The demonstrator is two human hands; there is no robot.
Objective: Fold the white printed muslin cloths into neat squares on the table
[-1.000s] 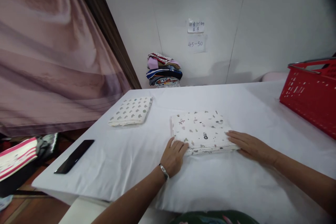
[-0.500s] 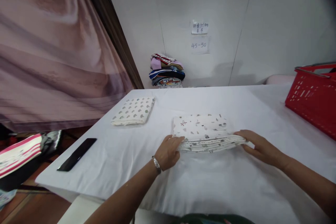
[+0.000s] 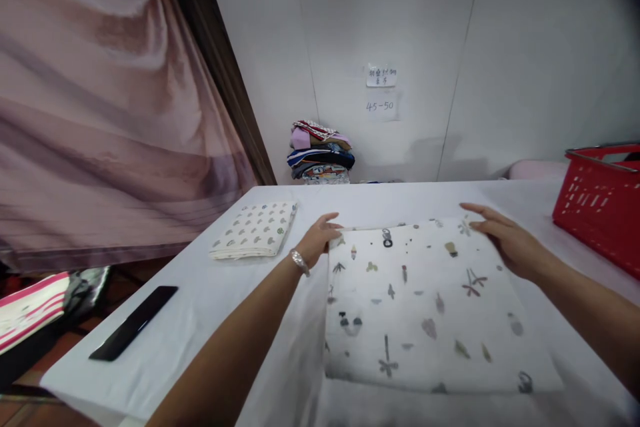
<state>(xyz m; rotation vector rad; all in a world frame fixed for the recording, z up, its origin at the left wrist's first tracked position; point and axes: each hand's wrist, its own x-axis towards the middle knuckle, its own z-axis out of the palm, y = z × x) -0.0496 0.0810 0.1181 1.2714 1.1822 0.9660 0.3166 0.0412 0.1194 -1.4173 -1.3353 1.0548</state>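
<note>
A white cloth (image 3: 415,310) printed with small plants and other motifs spreads in front of me, its near part reaching toward the table's front edge. My left hand (image 3: 320,239), with a silver bracelet at the wrist, is closed on the cloth's far left corner. At the far right corner my right hand (image 3: 503,240) grips the same cloth, its index finger stretched out along the top. Left of these lies a folded white cloth (image 3: 255,230) with grey mushroom-like prints, apart from both hands.
A white-covered table (image 3: 240,320) carries a flat black object (image 3: 135,321) at its left. A red basket (image 3: 600,203) stands on the right. Behind the far edge rises a stack of folded fabrics (image 3: 320,153), below paper signs (image 3: 381,90) on the wall. A pink curtain (image 3: 100,113) hangs at left.
The printed cloth was a compact folded bundle with its layered edge toward me; now it is opened out nearer to me. Both hands have moved to its far corners. The view has tilted slightly.
</note>
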